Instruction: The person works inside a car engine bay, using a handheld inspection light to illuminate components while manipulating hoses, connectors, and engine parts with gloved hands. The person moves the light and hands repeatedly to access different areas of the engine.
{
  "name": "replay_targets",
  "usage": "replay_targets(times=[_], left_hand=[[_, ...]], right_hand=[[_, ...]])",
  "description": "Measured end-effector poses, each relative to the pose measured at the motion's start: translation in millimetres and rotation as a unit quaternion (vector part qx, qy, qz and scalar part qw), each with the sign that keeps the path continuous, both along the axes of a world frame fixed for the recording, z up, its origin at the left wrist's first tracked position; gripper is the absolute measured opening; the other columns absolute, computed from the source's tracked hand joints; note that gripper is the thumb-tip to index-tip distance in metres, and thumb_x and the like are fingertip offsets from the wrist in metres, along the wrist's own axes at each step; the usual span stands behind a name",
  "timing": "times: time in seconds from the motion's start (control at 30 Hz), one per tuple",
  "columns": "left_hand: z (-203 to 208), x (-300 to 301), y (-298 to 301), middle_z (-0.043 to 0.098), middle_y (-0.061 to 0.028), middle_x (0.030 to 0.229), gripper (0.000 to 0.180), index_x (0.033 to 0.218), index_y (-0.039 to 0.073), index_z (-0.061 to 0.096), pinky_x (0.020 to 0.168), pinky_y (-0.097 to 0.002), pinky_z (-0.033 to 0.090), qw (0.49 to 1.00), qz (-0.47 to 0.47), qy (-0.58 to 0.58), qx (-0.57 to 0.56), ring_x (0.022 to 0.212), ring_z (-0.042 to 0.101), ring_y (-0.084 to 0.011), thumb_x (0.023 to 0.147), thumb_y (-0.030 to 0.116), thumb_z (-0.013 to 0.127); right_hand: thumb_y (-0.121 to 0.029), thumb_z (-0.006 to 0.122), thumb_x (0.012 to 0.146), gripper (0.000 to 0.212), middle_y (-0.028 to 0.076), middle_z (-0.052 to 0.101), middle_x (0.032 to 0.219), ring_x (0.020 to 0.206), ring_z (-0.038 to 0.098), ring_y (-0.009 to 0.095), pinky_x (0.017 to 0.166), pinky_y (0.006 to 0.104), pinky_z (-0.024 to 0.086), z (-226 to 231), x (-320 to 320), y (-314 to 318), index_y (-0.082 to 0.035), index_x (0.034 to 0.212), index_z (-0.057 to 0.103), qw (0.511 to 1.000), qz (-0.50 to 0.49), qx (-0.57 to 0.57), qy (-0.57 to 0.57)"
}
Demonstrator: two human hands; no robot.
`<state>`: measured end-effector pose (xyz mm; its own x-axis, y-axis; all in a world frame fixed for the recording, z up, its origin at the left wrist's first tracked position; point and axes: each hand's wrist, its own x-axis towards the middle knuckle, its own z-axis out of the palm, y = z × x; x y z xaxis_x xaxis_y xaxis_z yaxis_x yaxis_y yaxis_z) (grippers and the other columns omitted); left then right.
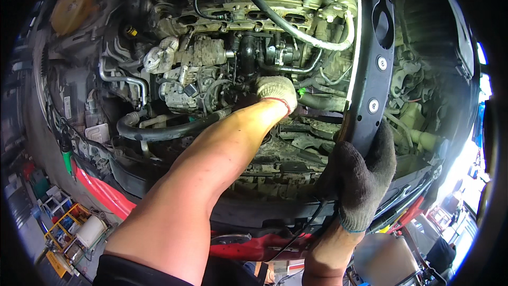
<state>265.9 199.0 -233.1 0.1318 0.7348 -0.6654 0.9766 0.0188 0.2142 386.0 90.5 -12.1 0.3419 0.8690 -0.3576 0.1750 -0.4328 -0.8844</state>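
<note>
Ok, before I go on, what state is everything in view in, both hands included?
Work light: lit along its left edge.
Engine: exposed.
Oval ports: uncovered, dark inside.
Thick black hose: bent in a curve.
Left hand: gloved, reaching in; fingers hidden, grip unclear.
Right hand: gloved, closed around the work light's lower end.

Long black lamp (365,87), lit, over grimy engine (206,50)

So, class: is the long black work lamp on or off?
On: the long black work lamp, in the grey-gloved right hand, shows a glowing white strip.
</note>
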Motion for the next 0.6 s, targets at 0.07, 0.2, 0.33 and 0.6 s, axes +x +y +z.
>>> replay_targets(times=[0.07, 0.2, 0.33, 0.6], left_hand=[[-1.0, -1.1, 14.8, 0.079, -0.0151, 0.104, 0.03, 0.099, 0.009, 0.081, 0.08, -0.0434, 0.06, 0.998, -0.033, 0.002, -0.044, 0.096, 0.076, -0.0321, 0.078, 0.025, 0.068], [-20.1, -5.6, 66.5, 0.079, -0.0088, 0.101, 0.028, 0.099, 0.012, 0.081, 0.078, -0.041, 0.059, 0.945, -0.297, -0.044, -0.131, 0.087, 0.073, -0.0228, 0.077, 0.024, 0.069], [-66.9, -22.3, 93.6, 0.077, -0.0076, 0.099, 0.025, 0.102, 0.014, 0.08, 0.077, -0.0411, 0.056, 0.819, -0.523, -0.178, -0.157, 0.086, 0.071, -0.0235, 0.08, 0.025, 0.076], [43.9, -16.8, 70.1, 0.079, -0.0104, 0.097, 0.024, 0.093, 0.011, 0.082, 0.07, -0.0418, 0.06, 0.923, -0.362, 0.105, -0.08, 0.087, 0.076, -0.0278, 0.07, 0.017, 0.078]], right_hand=[[-0.011, 0.083, 0.07, 0.066, 0.01, 0.07, 0.109, 0.095, 0.065, 0.019, 0.09, 0.0339, 0.052, 4.0, 1.3, 1.5, 0.003, 0.131, 0.06, 1.0, -0.004, -0.004, 0.004], [-0.013, 0.084, 0.07, 0.067, 0.01, 0.07, 0.109, 0.096, 0.065, 0.019, 0.091, 0.035, 0.052, 2.3, 2.6, 0.7, 0.002, 0.131, 0.06, 1.0, -0.009, 0.002, -0.004], [-0.018, 0.086, 0.069, 0.07, 0.01, 0.07, 0.11, 0.097, 0.065, 0.019, 0.092, 0.035, 0.052, -1.5, -0.5, -2.6, 0.002, 0.131, 0.062, 1.0, -0.004, 0.014, 0.009], [-0.013, 0.086, 0.07, 0.066, 0.01, 0.071, 0.109, 0.096, 0.066, 0.019, 0.091, 0.0341, 0.053, -0.9, 1.6, -3.1, 0.002, 0.13, 0.062, 1.0, -0.017, 0.004, 0.017]])
